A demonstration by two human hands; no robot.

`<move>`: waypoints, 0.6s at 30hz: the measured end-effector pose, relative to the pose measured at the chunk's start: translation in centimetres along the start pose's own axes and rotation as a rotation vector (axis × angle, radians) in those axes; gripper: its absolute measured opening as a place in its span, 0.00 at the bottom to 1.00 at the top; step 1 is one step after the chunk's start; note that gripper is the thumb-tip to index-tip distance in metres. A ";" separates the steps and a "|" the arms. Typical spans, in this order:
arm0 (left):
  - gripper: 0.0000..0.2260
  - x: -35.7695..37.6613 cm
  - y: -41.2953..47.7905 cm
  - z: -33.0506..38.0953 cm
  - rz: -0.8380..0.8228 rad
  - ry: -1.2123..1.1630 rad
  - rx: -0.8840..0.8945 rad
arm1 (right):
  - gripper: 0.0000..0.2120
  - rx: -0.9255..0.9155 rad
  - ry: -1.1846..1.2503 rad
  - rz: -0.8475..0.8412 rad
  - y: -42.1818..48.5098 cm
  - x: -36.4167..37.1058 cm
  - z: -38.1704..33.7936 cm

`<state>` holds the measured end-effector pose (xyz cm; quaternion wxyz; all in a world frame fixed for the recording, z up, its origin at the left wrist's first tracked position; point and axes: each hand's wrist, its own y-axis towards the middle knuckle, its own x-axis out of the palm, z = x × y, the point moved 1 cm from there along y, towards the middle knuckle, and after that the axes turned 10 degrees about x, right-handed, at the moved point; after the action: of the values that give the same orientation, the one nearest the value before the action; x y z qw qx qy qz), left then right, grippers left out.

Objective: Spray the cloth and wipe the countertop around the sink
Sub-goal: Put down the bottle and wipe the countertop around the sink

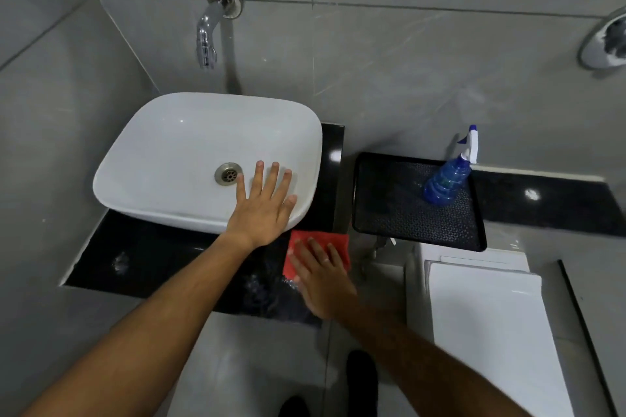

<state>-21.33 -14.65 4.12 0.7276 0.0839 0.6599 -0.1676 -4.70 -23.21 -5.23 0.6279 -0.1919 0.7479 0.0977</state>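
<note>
A red cloth [333, 242] lies flat on the black countertop [152, 257] at its front right corner, just right of the white vessel sink [176, 152]. My right hand [321, 281] presses flat on the cloth, fingers spread over it. My left hand [264, 203] hovers or rests over the sink's front right rim, fingers spread, holding nothing. A blue spray bottle [447, 179] with a white trigger stands upright on a black perforated tray [389, 210] to the right, apart from both hands.
A chrome wall tap [208, 34] juts out above the sink. Grey tiled walls close in at the back and left. A white toilet cistern [487, 315] stands below the tray on the right. A black ledge [548, 200] runs behind it. Wet streaks mark the countertop's front.
</note>
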 end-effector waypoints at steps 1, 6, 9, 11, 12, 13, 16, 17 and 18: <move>0.31 0.0 0.0 0.0 -0.008 -0.002 -0.003 | 0.27 -0.001 0.026 0.008 -1.6 0.6 -1.0; 0.34 0.1 0.1 -0.1 -0.013 -0.003 -0.003 | 0.27 0.013 0.083 -0.002 -7.0 2.9 -3.9; 0.35 0.4 0.1 -0.2 -0.008 -0.008 -0.004 | 0.27 0.034 0.103 0.009 -7.4 3.2 -3.9; 0.34 0.6 0.2 -0.2 -0.010 -0.021 -0.009 | 0.25 0.047 0.129 0.022 -7.1 3.4 -3.6; 0.33 0.6 0.3 -0.3 -0.013 -0.028 -0.014 | 0.25 0.075 0.149 0.025 -6.7 3.4 -3.5; 0.33 0.6 0.3 -0.3 -0.015 -0.035 -0.017 | 0.24 0.124 0.168 0.029 -6.1 3.4 -3.4; 0.32 0.6 0.2 -0.1 -0.019 -0.040 -0.015 | 0.25 0.328 0.204 0.049 -3.2 2.9 -2.9; 0.31 0.5 0.2 -0.1 -0.021 -0.039 -0.012 | 0.26 0.391 0.223 0.057 -2.1 2.6 -2.6; 0.31 0.4 0.2 -0.1 -0.026 -0.037 -0.008 | 0.27 0.443 0.249 0.067 -1.0 2.3 -2.2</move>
<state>-21.29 -14.52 3.66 0.7378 0.0694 0.6480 -0.1760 -6.63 -25.32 -7.00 0.5539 -0.0354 0.8287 -0.0719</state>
